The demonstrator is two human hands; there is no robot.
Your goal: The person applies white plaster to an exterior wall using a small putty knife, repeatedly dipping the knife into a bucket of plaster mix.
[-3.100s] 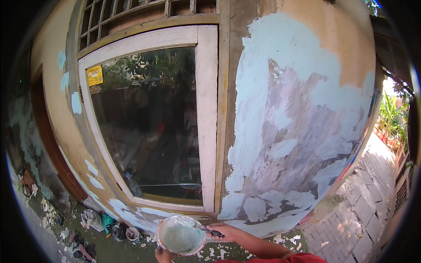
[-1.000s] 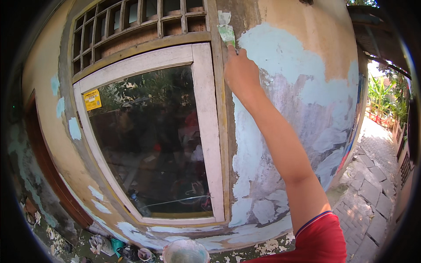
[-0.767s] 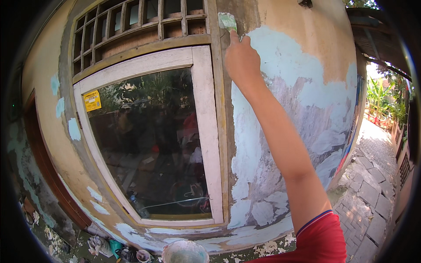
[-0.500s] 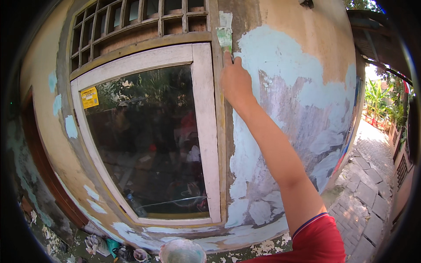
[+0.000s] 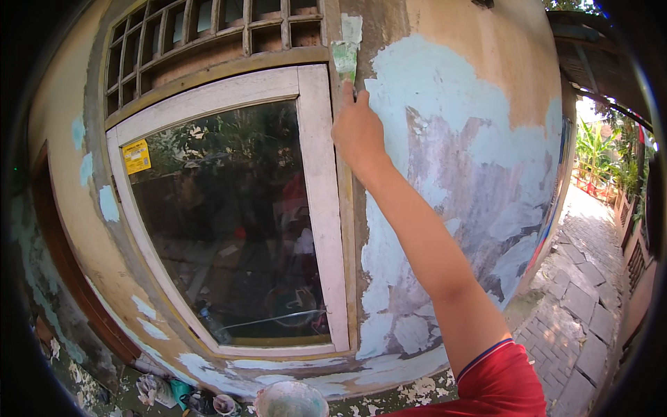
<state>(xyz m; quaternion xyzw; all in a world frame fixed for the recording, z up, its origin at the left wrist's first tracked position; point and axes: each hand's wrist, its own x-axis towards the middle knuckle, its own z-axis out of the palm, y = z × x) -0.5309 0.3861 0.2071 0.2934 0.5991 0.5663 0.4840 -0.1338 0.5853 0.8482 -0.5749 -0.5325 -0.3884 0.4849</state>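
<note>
My right hand [image 5: 358,125] reaches up beside the window, closed round a putty knife [image 5: 344,59] whose blade is coated in pale green material and lies against the bare grey strip of wall [image 5: 382,28]. A short pale smear [image 5: 351,24] shows just above the blade. To the right spreads a large uneven patch of light blue coating [image 5: 438,76]. The white-framed glass window [image 5: 321,208] is left of my forearm. A round, smeared container [image 5: 292,399] is at the bottom edge; my left hand is hidden or out of frame.
Above the window is a wooden grille [image 5: 215,35]. A dark doorway [image 5: 62,250] is at the far left. Bags and small containers [image 5: 156,389] lie at the wall's foot among paint flakes. A paved alley [image 5: 583,278] runs along the right, with plants [image 5: 597,156] farther back.
My right hand has risen from the container to the upper wall with the putty knife, then slid slightly downward and left lately. My left hand, seen at the container earlier, has left view.
</note>
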